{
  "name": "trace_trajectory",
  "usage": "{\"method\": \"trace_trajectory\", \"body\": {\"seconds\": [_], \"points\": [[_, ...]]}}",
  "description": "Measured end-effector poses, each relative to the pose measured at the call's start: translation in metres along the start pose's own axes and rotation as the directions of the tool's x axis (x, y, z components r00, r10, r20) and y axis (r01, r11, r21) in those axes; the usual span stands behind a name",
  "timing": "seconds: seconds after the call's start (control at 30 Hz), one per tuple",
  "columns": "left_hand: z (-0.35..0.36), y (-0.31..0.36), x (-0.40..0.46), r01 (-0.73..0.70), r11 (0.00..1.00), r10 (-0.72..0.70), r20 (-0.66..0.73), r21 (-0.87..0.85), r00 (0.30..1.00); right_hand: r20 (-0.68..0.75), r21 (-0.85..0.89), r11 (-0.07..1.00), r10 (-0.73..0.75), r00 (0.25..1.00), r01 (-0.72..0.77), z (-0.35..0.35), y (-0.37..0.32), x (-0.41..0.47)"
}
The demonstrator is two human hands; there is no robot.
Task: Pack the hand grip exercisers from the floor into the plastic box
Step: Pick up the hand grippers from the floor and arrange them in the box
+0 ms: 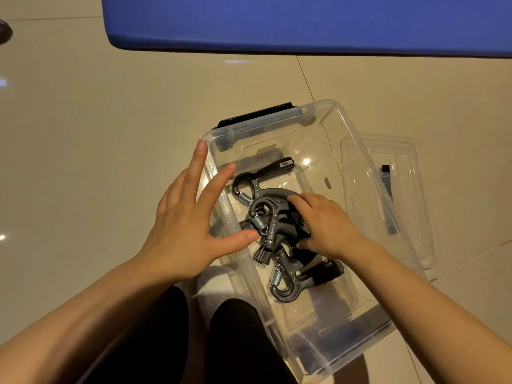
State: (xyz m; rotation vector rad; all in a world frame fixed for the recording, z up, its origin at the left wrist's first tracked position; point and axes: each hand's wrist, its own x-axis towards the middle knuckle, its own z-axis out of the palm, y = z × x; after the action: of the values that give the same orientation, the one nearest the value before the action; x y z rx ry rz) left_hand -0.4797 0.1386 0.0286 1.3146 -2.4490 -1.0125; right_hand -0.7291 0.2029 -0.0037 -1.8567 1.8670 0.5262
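A clear plastic box (342, 128) stands on the tiled floor in front of my knees. Inside it lie black hand grip exercisers with steel springs: one at the far end (266, 171), one in the middle (270, 225), one nearer me (293, 278). My right hand (328, 224) is inside the box, fingers curled over the middle exerciser's handles. My left hand (185, 225) has straight spread fingers, held at the box's left wall, its thumb tip near that exerciser's spring.
The box's clear lid (412, 195) with a black latch lies on the floor to the right, partly under the box. A blue mat (304, 20) runs along the top. A white shoe (219, 284) and my dark-clad legs are at the bottom.
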Motion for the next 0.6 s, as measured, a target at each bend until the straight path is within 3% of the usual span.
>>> {"method": "trace_trajectory", "body": {"seconds": [0.2,0.33,0.47,0.6], "points": [[0.002,0.000,0.001,-0.018,0.999,0.018,-0.003,-0.049,1.000,-0.218,-0.368,0.929,-0.134,0.967,0.046,-0.028,-0.013,0.011],[0.001,0.001,0.001,-0.006,0.998,0.006,-0.004,-0.068,1.000,-0.314,-0.395,0.916,-0.210,0.926,0.074,-0.044,-0.013,0.042],[0.001,0.001,0.001,0.006,1.000,-0.006,-0.005,-0.019,1.000,-0.321,-0.408,0.910,-0.219,0.922,0.074,-0.029,-0.007,0.058],[-0.002,-0.001,0.001,-0.044,0.988,0.051,-0.041,0.150,0.998,-0.303,-0.230,0.972,-0.122,0.945,0.051,-0.011,-0.002,0.053]]}}
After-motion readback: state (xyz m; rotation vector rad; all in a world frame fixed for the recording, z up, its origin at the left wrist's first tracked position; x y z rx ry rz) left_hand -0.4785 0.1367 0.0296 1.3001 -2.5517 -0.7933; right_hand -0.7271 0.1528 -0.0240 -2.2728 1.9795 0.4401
